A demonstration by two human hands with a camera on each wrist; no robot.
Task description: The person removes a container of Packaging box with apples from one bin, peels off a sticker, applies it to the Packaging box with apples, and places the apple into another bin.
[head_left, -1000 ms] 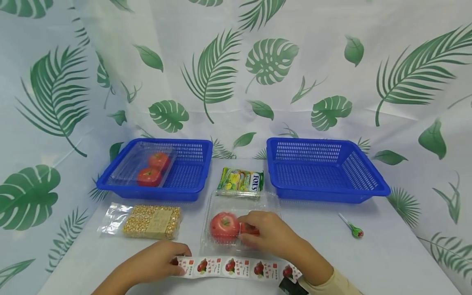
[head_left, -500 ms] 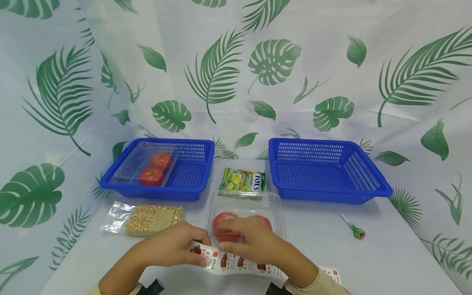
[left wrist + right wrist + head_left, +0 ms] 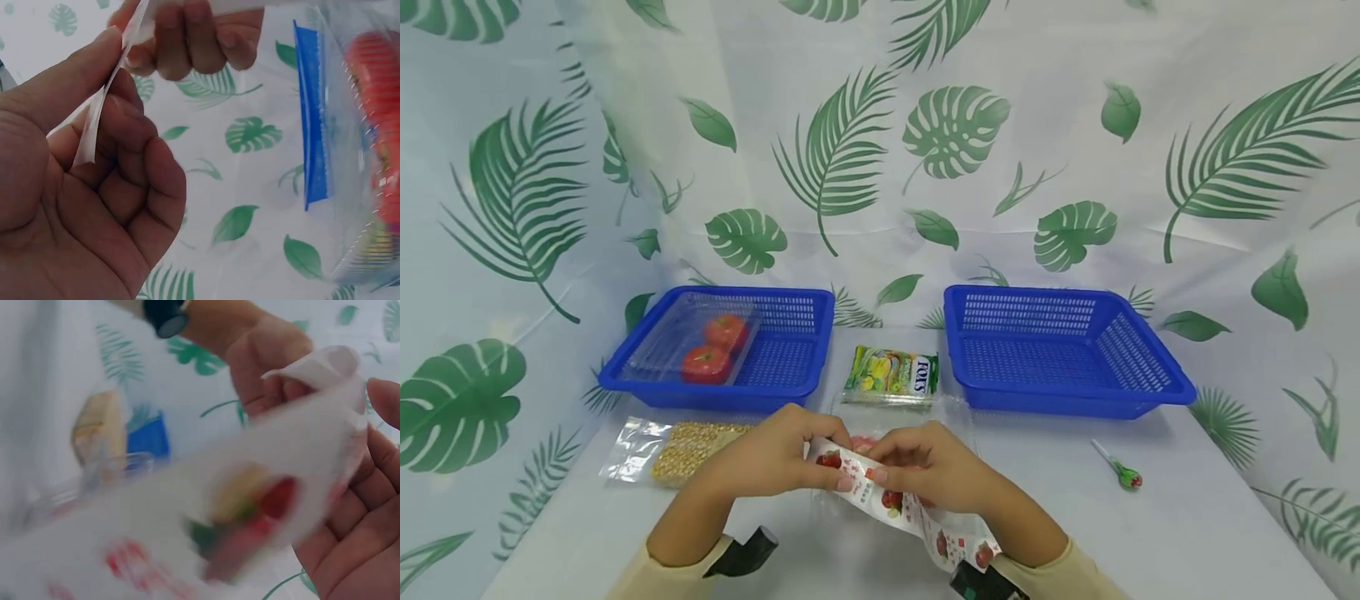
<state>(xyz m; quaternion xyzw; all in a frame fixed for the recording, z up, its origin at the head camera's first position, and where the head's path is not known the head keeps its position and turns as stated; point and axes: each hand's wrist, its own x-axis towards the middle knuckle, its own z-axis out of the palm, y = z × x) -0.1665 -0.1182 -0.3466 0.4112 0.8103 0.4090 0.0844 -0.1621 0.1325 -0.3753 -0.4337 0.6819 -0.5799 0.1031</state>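
Paper, glossy and printed with little red fruit pictures, is what both hands are busy with: a strip of stickers (image 3: 901,500) held up off the table (image 3: 1187,533), just in front of a clear plastic clamshell box (image 3: 955,412) that sits mostly hidden behind the knuckles. The left hand (image 3: 775,462) pinches the strip's free end between thumb and forefinger, the other fingers curled in loosely, and the left wrist view shows that thin white edge caught at the fingertips. The right hand (image 3: 936,475) grips the strip close beside it, thumb on top and fingers curled under, so the two sets of fingertips nearly touch; that closeness looks to me like the way one holds a backing sheet to pick a single label loose. The rest of the strip trails down over the right wrist toward the table edge, out of the way. Only a hint of red shows through the box behind the fingers. Further back, a green candy packet (image 3: 892,373) lies between two blue baskets: the left basket (image 3: 790,354) holds another clear box with two tomatoes (image 3: 715,350), while I see nothing inside the right basket (image 3: 1067,350). A bag of yellow kernels (image 3: 688,446) lies near the left forearm, and a small lollipop (image 3: 1120,468) rests well apart on the right.
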